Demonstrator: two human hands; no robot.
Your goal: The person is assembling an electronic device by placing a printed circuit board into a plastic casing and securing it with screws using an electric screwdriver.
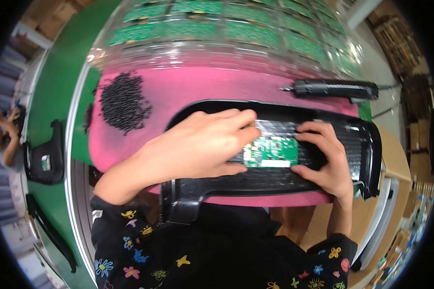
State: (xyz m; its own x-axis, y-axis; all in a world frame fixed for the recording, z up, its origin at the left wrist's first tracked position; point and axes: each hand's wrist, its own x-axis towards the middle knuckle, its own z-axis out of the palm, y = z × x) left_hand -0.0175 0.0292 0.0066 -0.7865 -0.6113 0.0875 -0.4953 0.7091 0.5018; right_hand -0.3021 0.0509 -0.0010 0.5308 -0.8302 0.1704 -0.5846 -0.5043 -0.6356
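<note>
A green circuit board (275, 150) lies inside a black plastic housing (222, 187), which rests on a pink mat (188, 86). My left hand (202, 144) grips the board's left end, its fingers at the upper corner and its thumb at the lower one. At the opposite end, my right hand (329, 161) curves round the board, with fingertips and thumb against the right corners. The part of the board under my left fingers is hidden. Beyond the housing lies a black electric screwdriver (335, 89), its bit pointing left.
Small black screws (123, 103) form a heap at the mat's left. Clear plastic trays (193, 45) of circuit boards stand at the back. Left, a green bench (58, 96) carries another black housing (33, 166); a person (7, 132) is beside it. A cardboard box (393, 149) stands right.
</note>
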